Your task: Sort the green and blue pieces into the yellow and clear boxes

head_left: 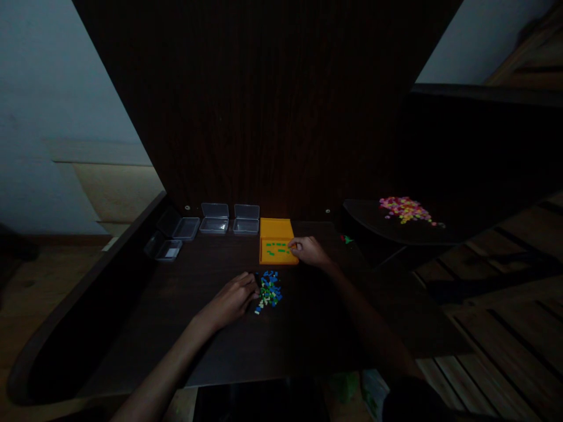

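My right hand (309,251) is over the right side of an open orange box (263,262), its thumb and fingers pinched together. Whatever lies between those fingertips is too small and dark to make out. Several small green pieces (281,251) are spread across the box's floor. Closer to me is a loose pile of tiny blue, green and whitish building bricks (270,290). At its left edge rests my left hand (237,296), fingers curled and close together, the tips touching or nearly touching the bricks. What they hold, if anything, is hidden.
Left of the orange box stand several clear plastic boxes with raised lids, including one (246,225) beside it and one (168,250) nearer the side panel. Pink and yellow small pieces (404,209) lie heaped on a dark shelf (365,214) at right. A tall dark panel (272,117) rises behind.
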Demonstrator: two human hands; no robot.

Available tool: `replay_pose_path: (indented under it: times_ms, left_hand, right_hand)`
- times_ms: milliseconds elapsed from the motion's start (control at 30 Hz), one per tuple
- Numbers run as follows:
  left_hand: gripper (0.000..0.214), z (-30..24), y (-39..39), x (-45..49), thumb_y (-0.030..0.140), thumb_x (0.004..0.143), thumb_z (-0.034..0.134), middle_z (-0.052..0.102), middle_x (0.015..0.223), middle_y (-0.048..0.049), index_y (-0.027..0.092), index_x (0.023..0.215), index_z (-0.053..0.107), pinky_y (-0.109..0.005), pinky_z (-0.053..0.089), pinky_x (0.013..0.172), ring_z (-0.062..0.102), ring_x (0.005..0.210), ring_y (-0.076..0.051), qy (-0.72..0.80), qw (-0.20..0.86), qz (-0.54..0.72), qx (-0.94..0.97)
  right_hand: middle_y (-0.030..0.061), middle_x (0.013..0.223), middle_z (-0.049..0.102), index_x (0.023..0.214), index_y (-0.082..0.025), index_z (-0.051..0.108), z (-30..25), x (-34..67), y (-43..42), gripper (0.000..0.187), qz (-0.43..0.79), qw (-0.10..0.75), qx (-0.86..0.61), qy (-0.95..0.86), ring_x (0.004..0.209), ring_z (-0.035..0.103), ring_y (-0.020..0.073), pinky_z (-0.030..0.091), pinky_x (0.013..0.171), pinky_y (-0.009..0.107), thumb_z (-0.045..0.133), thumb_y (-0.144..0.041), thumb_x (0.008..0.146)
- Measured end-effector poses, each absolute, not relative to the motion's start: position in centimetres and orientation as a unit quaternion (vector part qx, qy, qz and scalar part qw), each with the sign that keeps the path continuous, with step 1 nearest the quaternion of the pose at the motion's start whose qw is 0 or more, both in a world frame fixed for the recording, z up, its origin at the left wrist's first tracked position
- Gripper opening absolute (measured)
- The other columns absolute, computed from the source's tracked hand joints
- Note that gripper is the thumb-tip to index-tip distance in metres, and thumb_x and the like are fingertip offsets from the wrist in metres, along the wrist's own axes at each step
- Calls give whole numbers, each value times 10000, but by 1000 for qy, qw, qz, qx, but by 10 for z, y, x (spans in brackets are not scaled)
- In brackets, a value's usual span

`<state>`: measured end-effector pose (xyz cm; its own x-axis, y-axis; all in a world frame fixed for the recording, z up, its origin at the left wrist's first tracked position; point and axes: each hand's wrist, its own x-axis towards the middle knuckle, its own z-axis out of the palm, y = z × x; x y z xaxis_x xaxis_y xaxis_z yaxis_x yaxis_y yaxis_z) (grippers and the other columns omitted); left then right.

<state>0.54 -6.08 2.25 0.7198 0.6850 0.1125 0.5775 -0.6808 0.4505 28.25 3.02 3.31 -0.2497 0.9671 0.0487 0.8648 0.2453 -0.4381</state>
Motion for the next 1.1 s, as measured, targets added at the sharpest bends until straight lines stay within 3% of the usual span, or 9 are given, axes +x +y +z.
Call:
replay_pose_path:
  times_ms: [233, 633, 900, 1100]
  left_hand:
    - [180, 32, -56, 6, 227, 960, 434, 603, 929, -57, 180, 880, 588, -322, 451, 853, 549, 914, -182, 359, 276, 228, 862]
    - [386, 40, -17, 21, 511, 811, 612, 616, 743, -29, 129, 856, 644, -264, 426, 664, 546, 705, -152, 436, 471, 365, 674]
    - [531, 41, 6, 39, 637, 682, 691, 637, 759, -42, 122, 806, 650, -284, 439, 721, 558, 730, -162, 400, 534, 358, 653]
    - [479, 37, 23, 49, 574, 690, 716, 667, 783, -55, 113, 815, 670, -285, 455, 737, 581, 744, -159, 396, 536, 348, 659]
  right_hand:
    - [-39, 523, 521, 903, -134, 742, 38, 271, 13, 232, 221, 282, -512, -780, 495, 447, 95, 335, 512, 199, 549, -244, 834]
    - [30, 827, 651, 1016, -182, 680, 48, 229, -21, 189, 215, 335, -362, -843, 680, 562, 135, 460, 686, 263, 617, -287, 872]
    - [7, 702, 558, 943, -160, 692, 41, 233, -8, 197, 194, 379, -397, -813, 544, 439, 112, 387, 549, 244, 570, -312, 910]
    - [16, 762, 561, 856, -166, 682, 40, 246, 4, 182, 216, 377, -419, -797, 615, 466, 116, 389, 576, 237, 589, -318, 894]
